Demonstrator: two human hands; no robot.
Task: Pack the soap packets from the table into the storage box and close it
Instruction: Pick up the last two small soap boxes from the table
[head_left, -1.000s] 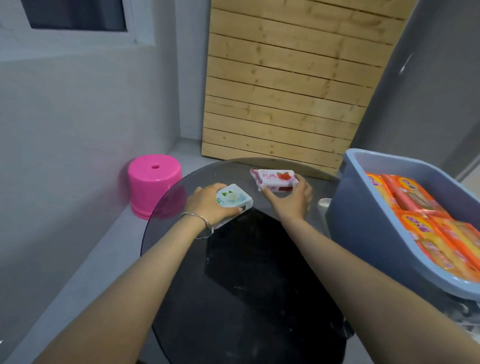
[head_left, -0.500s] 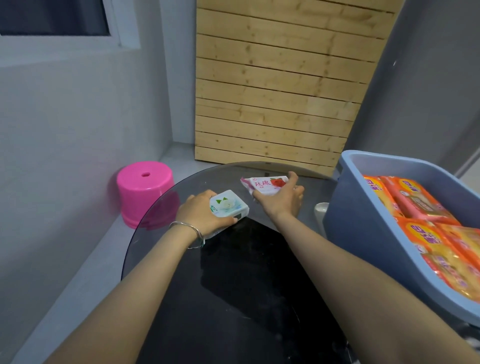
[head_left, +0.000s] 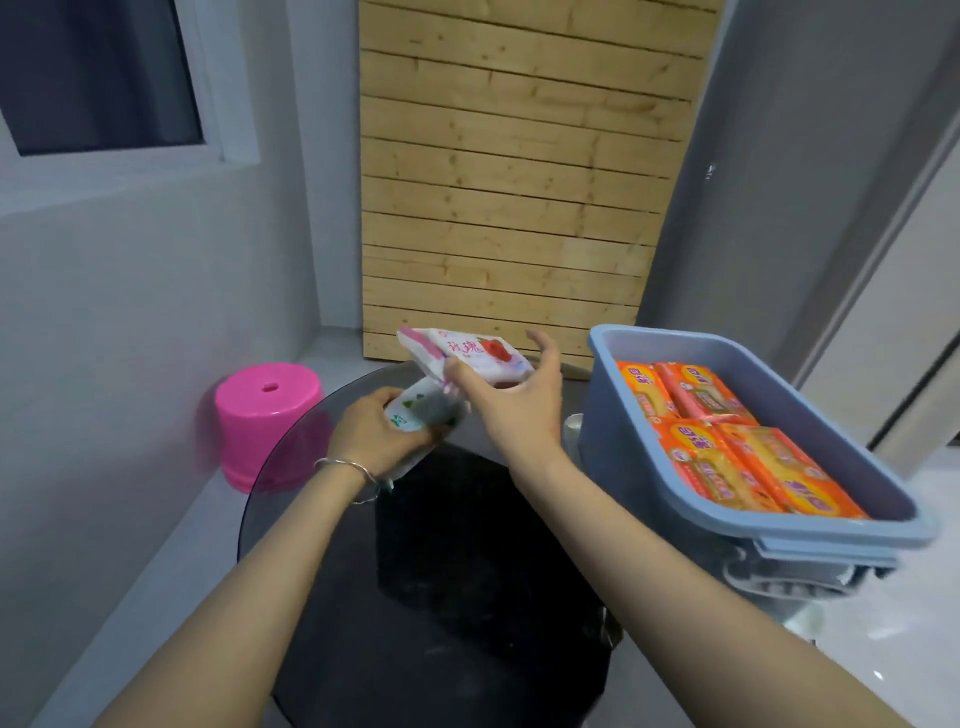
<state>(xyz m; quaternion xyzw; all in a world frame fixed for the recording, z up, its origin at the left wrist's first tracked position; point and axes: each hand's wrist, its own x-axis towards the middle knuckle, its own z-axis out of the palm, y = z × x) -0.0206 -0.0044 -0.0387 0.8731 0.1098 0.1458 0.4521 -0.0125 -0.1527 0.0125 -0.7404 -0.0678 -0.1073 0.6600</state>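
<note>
Two soap packets are in the hands, both in the middle of the frame above the far edge of the round dark glass surface (head_left: 322, 525). The right hand (head_left: 511, 402) holds the pink and white soap packet (head_left: 465, 353) lifted in the air: the thumb presses on its near side and the fingers reach around its far end, so this grip is closed on the packet. The packet has a red rose picture and red characters on its top face, and it is tilted a little toward the camera.

The left hand (head_left: 379, 434), lower and to the left, has its grip closed around the white and green soap packet (head_left: 423, 410). This packet is blurred, and I cannot tell if it touches the surface or is just above it. Its upper corner lies just under the pink packet. A thin silver bracelet (head_left: 358, 475) is on the left wrist.

At the right of the frame stands the blue storage box (head_left: 654, 467), open, with no lid on it. Inside it lie several orange soap packets (head_left: 727, 447), side by side. In the left middle of the frame a pink plastic stool (head_left: 267, 415) stands on the floor, and a wooden slat panel (head_left: 514, 182) leans against the wall at the top centre.
</note>
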